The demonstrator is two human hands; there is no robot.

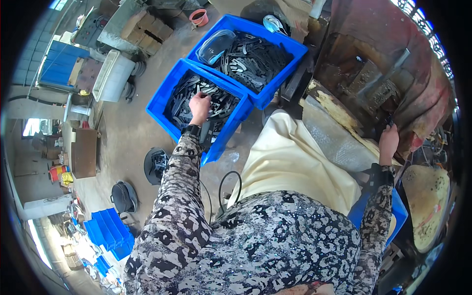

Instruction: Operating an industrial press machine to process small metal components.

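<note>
My left hand (199, 106) is over the near blue bin (164, 118), its fingers curled closed. Whatever it may be gripping is too small to make out. Beneath and around it lie many flat, dark and silvery metal pieces (182, 101). On the right, my right hand (388, 141) reaches to the edge of a dark, greasy machine bed (364, 93), next to a reddish-brown cloth (418, 83). Its fingers are pinched together, and a small dark thing at their tips cannot be named.
Behind the near bin stands another blue bin (297, 51), holding similar metal pieces and a clear plastic container (215, 46). A cream cloth (287, 152) covers my lap. A black bucket (156, 166) with metal pieces sits on the floor. Blue crates (109, 231) are at the lower left.
</note>
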